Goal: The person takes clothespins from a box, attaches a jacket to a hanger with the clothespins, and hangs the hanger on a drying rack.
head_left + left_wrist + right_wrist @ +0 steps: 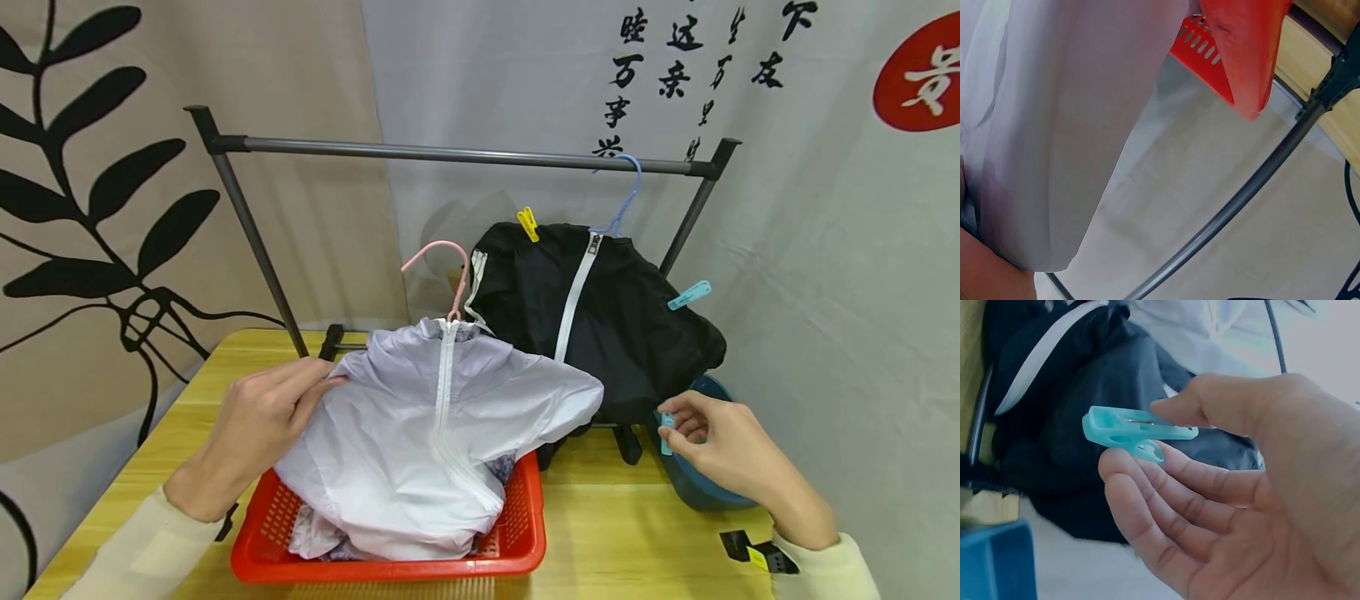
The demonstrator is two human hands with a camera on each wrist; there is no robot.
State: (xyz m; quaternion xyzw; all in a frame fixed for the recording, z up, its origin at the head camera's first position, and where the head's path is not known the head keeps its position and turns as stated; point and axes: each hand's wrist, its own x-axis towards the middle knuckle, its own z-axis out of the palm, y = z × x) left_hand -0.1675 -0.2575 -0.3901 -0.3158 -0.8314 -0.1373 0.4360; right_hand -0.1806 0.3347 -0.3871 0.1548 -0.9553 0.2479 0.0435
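Observation:
At its shoulder, my left hand (266,417) grips a pale lilac-white zip jacket (405,433), which also fills much of the left wrist view. A pink hanger (459,279) sticks up from the jacket's collar, its hook off the rail. Over by the blue bin, my right hand (723,442) pinches a turquoise clothespin (1138,428) between thumb and fingers. Behind the pale jacket hangs a black jacket (622,308) on a blue hanger (628,196). A yellow clothespin (528,224) and another turquoise clothespin (690,295) sit on the black jacket's shoulders.
A grey metal rack (450,153) stands on the wooden table (600,533). Beneath the pale jacket is a red basket (390,572) with more cloth inside. The blue bin (708,496) stands at the right, partly behind my right hand. A printed curtain (825,292) hangs behind.

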